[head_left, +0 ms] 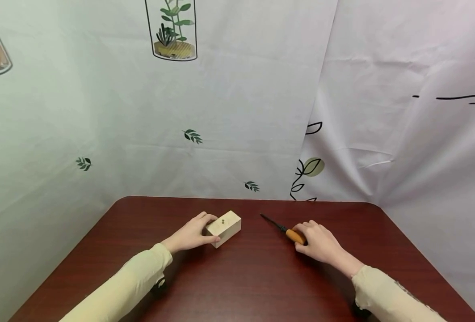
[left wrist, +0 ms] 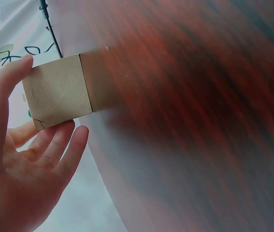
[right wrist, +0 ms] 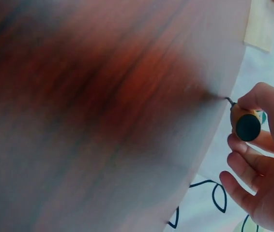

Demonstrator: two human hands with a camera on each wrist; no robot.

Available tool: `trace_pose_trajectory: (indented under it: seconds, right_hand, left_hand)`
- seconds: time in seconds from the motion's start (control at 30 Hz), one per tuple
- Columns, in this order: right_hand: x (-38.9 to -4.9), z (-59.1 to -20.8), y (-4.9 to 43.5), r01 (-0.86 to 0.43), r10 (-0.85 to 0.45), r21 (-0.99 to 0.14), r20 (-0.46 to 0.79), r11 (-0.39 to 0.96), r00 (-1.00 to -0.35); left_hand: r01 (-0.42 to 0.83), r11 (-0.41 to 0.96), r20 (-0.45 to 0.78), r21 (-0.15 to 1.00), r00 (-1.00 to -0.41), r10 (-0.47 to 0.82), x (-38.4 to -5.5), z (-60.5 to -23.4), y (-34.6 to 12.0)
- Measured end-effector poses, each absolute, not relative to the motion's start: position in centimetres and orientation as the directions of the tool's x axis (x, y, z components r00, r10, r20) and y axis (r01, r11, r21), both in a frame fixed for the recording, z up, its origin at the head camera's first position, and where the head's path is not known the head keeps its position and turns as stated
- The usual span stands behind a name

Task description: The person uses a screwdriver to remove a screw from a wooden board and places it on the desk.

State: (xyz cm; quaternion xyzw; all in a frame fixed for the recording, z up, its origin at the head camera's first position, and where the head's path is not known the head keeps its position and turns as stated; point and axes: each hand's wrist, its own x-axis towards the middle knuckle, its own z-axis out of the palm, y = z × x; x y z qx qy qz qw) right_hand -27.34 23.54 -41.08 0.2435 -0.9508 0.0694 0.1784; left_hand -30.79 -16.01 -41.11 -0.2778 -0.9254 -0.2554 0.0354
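Note:
On the table stands a pale wooden block (head_left: pixel 226 229), with small screw heads (head_left: pixel 223 221) showing on its top face. My left hand (head_left: pixel 192 232) grips the block's near end, thumb on one side and fingers on the other. The left wrist view shows the block's square end face (left wrist: pixel 57 92) between thumb and fingers. My right hand (head_left: pixel 321 241) holds a screwdriver (head_left: pixel 295 236) by its orange handle, its dark shaft pointing away and to the left. In the right wrist view, thumb and fingers pinch the handle near its black end cap (right wrist: pixel 248 127).
The dark red wooden table (head_left: pixel 237 286) has rounded far corners. White fabric (head_left: pixel 237 98) printed with leaves and potted plants hangs behind and along both sides. A gap of bare table lies between the block and the screwdriver's tip (head_left: pixel 262 214).

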Motion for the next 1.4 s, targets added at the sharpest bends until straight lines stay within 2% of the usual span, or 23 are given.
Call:
trace_pose_trajectory:
  seconds: [0.33,0.67,0.87,1.2,1.4]
  right_hand:
    - [-27.5,-40.5,23.6,-0.453,-0.359,-0.120,0.447,0.884,-0.820]
    - [-28.0,-39.8,24.0,-0.466,-0.304,-0.243,0.496,0.851,-0.814]
    - [-28.4,-39.0,23.8,-0.507,-0.294,-0.305,0.537,0.806,-0.791]
    - [-28.8,-37.8,23.1,-0.588,-0.294,-0.324,0.631,0.741,-0.718]
    - [-28.6,-37.0,22.8,-0.613,-0.306,-0.376,0.617,0.695,-0.725]
  left_hand:
    - [0.583,0.665,0.222,0.467,-0.805,0.550,-30.6,-41.1,-15.8]
    - [0.586,0.654,0.201,0.478,-0.798,0.568,-30.4,-40.9,-15.1]
    - [0.603,0.640,0.196,0.477,-0.782,0.591,-30.2,-40.6,-14.6]
    - [0.616,0.622,0.198,0.483,-0.769,0.608,-30.1,-40.5,-14.5]
    - [0.629,0.603,0.210,0.492,-0.757,0.618,-30.0,-40.5,-14.4]
